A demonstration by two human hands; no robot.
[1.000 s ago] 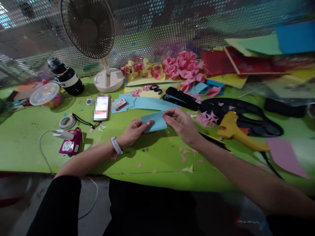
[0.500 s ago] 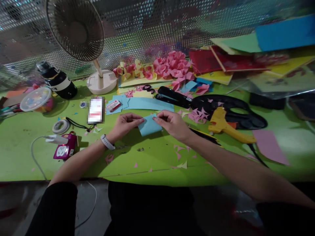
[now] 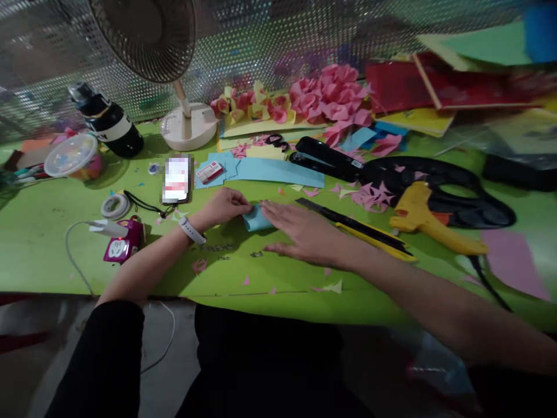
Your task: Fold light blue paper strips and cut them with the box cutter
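Down from mid-air half a second ago, a small light-blue paper piece (image 3: 256,220) lies on the lime-green worktop (image 3: 261,307). The left hand (image 3: 221,207) pinches its left edge, fingers closed; the right hand (image 3: 311,235) spreads flat over its right side, gripping nothing. Folding appears part-done: the visible end looks rounded, seemingly not yet creased flat.

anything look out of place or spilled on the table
Yes, mildly: pink scraps lie strewn near the front edge of the green table, and greyish bits, too small to identify, lie loose by the right hand. They look like stray litter.
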